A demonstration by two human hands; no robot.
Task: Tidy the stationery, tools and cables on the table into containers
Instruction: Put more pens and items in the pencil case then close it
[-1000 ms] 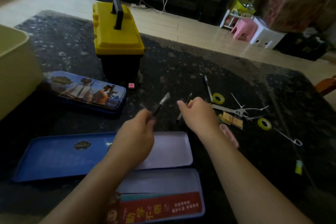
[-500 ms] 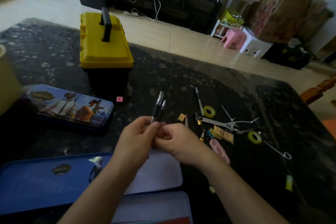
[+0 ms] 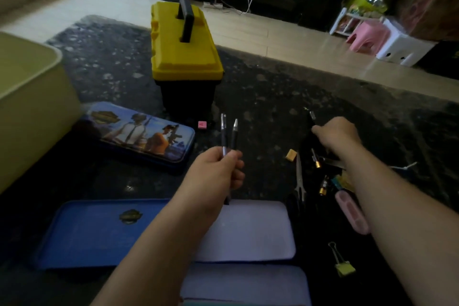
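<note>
The left hand pinched two pens low on their barrels, tips splayed apart. A grip that loose could let one slide out if another were pushed in beside them. The right hand had curled its fingers round a third pen toward the right side of the table; whether it had left the surface I could not tell. That forearm lay over the small clutter, so a careless pull back might sweep the tweezers or clip off the near edge. At that edge sat an open tin — its pale tray showed nothing inside, its blue lid lay alongside. The printed tin and toolbox were closed; the inside of the bin at the left edge was hidden
</note>
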